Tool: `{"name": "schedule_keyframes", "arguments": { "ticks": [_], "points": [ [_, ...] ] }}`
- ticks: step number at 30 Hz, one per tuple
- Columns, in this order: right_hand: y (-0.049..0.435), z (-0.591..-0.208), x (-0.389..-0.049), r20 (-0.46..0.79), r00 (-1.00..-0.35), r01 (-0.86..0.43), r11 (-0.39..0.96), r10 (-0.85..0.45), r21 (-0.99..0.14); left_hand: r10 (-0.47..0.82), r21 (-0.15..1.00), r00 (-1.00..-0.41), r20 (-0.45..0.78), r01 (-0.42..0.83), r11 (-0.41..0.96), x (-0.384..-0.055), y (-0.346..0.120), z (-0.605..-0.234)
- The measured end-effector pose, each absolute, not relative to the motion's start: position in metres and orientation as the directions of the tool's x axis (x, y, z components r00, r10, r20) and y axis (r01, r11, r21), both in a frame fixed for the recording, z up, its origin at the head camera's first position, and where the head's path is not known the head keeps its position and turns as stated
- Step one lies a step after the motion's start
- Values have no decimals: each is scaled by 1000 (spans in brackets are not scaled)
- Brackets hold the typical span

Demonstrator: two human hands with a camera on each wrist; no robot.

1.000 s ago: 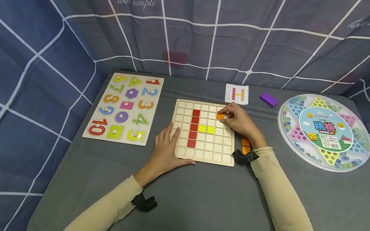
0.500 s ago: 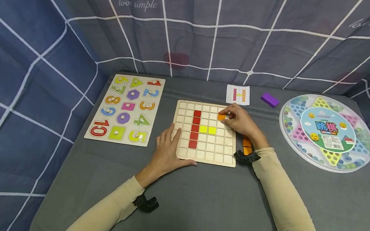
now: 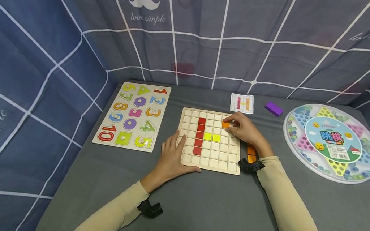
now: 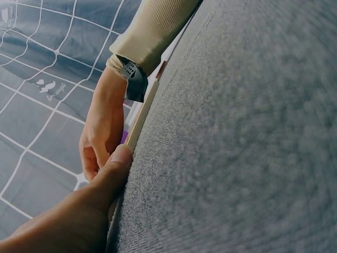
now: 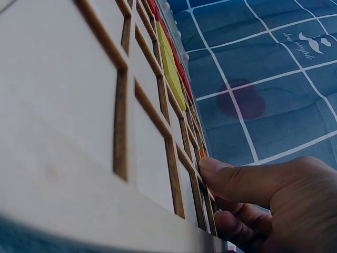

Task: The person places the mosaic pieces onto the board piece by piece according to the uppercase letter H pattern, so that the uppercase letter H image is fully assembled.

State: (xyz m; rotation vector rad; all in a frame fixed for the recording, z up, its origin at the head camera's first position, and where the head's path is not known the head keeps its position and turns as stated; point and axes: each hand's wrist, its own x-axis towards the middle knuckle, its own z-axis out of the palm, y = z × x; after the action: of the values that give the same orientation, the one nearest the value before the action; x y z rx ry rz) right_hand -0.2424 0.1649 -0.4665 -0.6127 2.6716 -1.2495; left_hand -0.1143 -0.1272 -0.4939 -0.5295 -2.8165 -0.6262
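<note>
A wooden grid board (image 3: pixel 216 156) is being framed between the two hands. The left hand (image 3: pixel 172 158) is being kept spread, with its fingers being laid at the board's side edge and its thumb being rested along the near edge. An orange tile (image 3: pixel 225 125) is being pinched between the thumb and fingers of the right hand (image 3: pixel 244 128), over a square in the board's far right part; whether it is being seated fully in that square cannot be told. Between the hands, a column of five red tiles (image 3: pixel 199 135) is being borne by the board, with two yellow tiles (image 3: pixel 207 136) being set in a row beside the middle red one, toward the right hand. Spare orange tiles (image 3: pixel 251 158) are being partly covered by the right wrist, just off the board. Beyond the right hand, a pattern card (image 3: pixel 242 103) and a purple block (image 3: pixel 274 108) are being supported by the grey tablecloth (image 3: pixel 216 208). A number puzzle (image 3: pixel 141 120) is being displayed beyond the left hand, farther left, and a round game board (image 3: pixel 333 140) well to the right of the right hand.
</note>
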Motion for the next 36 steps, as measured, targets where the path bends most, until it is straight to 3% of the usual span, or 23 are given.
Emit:
{"name": "schedule_keyframes", "arguments": {
  "ticks": [12, 22, 36],
  "points": [
    [169, -465, -239, 76, -894, -340, 555, -443, -759, 300, 364, -908, 291, 396, 843, -114, -126, -494],
    [182, -457, -233, 172, -852, -449, 522, -494, -725, 300, 371, -908, 293, 397, 839, -114, -126, -493],
    [239, -462, -201, 161, -888, -429, 647, -432, -630, 298, 364, -902, 313, 403, 840, -114, -126, -495]
  ]
}}
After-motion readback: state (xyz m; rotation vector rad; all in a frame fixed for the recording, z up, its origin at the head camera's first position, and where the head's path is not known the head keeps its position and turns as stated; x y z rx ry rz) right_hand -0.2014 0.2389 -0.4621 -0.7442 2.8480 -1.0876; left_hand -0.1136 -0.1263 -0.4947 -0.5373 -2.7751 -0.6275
